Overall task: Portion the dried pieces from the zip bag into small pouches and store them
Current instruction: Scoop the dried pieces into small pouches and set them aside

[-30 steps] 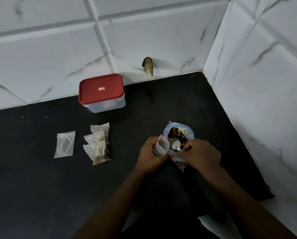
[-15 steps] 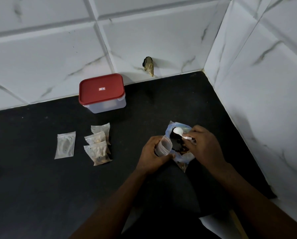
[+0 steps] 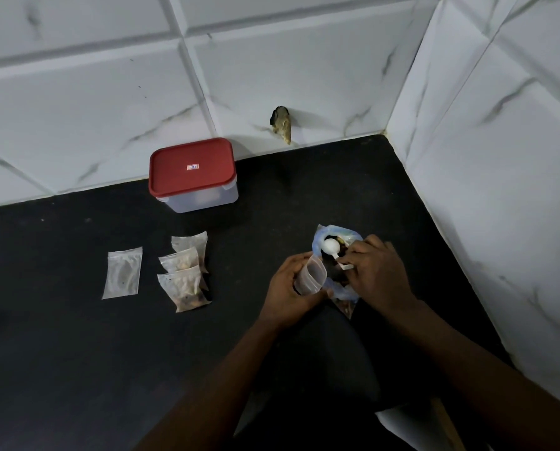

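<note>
Black countertop [image 3: 77,353], set in a corner of white marble-veined wall tiles [image 3: 93,109].

Zip bag [image 3: 346,293]: blue-tinted, standing open on the counter right of centre, between the two hands. Dark dried pieces [image 3: 337,275] show inside it.

Left hand [image 3: 288,291]: fingers and thumb curled round a small clear pouch [image 3: 311,277], holding it with the mouth spread open and tipped toward the zip bag. The pouch touches the bag's left side. Contents of the pouch cannot be read.

Right hand [image 3: 378,275]: fingertips pinch the handle of a white plastic spoon [image 3: 331,247]. The spoon's bowl sits over the bag's open mouth, just beyond the pouch. Whether the bowl carries anything cannot be told.

Filled pouches: three lie overlapped in a short column left of the hands, well apart from them. Far one [image 3: 190,244], middle one [image 3: 180,260], near one [image 3: 186,288]; pale and brown contents.

Flat pouch [image 3: 122,273]: lies alone just left of the column, not touching it; little visible inside.

Red-lidded container [image 3: 192,174]: translucent body, lid on, against the back wall behind the pouches.

Chipped dark spot [image 3: 282,125] in the back tile, low near the counter.
</note>
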A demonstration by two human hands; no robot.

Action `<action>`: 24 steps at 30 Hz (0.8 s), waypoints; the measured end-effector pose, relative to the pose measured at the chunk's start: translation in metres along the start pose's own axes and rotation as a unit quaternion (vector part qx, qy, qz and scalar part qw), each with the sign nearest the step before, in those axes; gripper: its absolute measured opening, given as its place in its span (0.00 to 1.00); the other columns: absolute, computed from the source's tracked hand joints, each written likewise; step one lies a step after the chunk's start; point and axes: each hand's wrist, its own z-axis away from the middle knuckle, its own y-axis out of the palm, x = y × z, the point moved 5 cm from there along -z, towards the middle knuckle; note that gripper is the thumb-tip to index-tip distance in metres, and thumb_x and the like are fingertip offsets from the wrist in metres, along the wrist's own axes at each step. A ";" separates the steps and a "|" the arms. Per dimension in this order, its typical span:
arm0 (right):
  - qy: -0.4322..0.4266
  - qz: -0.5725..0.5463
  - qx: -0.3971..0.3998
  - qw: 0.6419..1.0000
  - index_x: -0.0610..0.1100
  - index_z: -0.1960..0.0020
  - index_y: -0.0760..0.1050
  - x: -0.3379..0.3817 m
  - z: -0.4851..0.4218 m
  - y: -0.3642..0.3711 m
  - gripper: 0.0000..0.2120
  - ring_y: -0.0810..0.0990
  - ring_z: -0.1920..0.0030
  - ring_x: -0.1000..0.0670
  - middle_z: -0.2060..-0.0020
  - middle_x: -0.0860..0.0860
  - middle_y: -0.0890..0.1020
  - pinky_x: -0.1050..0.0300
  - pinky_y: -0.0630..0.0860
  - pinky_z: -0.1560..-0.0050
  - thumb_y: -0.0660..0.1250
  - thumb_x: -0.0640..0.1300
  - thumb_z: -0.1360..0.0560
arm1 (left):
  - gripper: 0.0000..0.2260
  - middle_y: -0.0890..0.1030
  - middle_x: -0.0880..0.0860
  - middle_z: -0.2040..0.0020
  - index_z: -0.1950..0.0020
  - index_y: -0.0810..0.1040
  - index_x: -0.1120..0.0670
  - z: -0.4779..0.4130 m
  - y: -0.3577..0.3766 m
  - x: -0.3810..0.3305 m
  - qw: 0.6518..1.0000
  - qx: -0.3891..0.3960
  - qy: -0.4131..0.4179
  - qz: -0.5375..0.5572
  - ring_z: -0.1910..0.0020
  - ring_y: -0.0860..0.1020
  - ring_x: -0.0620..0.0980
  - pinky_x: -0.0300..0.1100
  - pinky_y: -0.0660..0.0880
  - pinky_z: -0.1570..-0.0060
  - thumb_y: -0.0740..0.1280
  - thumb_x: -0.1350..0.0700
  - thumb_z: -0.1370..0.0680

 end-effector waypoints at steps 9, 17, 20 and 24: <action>-0.025 -0.031 -0.068 0.997 0.47 0.52 0.86 -0.012 0.013 -0.016 0.06 0.77 0.54 0.48 0.57 0.53 0.83 0.56 0.65 0.53 0.74 0.46 0.28 | 0.29 0.79 0.43 0.36 0.31 0.77 0.49 0.002 -0.004 0.004 1.000 -0.015 0.003 0.004 0.37 0.79 0.41 0.42 0.79 0.38 0.82 0.50 0.30; 0.024 -0.022 -0.029 0.999 0.47 0.52 0.85 -0.015 0.001 -0.002 0.07 0.77 0.52 0.49 0.55 0.52 0.84 0.52 0.71 0.54 0.70 0.46 0.27 | 0.32 0.78 0.43 0.34 0.29 0.76 0.51 0.002 -0.002 0.003 1.000 -0.002 0.004 -0.005 0.36 0.77 0.38 0.34 0.76 0.39 0.80 0.45 0.30; 0.004 -0.005 -0.001 1.000 0.49 0.52 0.84 -0.010 0.009 0.000 0.10 0.76 0.53 0.51 0.56 0.53 0.83 0.55 0.65 0.55 0.66 0.50 0.26 | 0.33 0.77 0.42 0.34 0.28 0.76 0.50 0.002 -0.001 0.003 1.000 0.000 -0.004 -0.008 0.35 0.77 0.38 0.39 0.77 0.36 0.80 0.44 0.30; 0.012 -0.018 -0.021 1.000 0.47 0.52 0.85 -0.012 0.019 -0.017 0.06 0.77 0.55 0.49 0.57 0.52 0.84 0.54 0.68 0.55 0.76 0.44 0.28 | 0.31 0.78 0.43 0.34 0.29 0.76 0.50 0.004 -0.003 0.004 1.000 -0.010 0.001 -0.009 0.35 0.78 0.40 0.45 0.78 0.35 0.80 0.46 0.29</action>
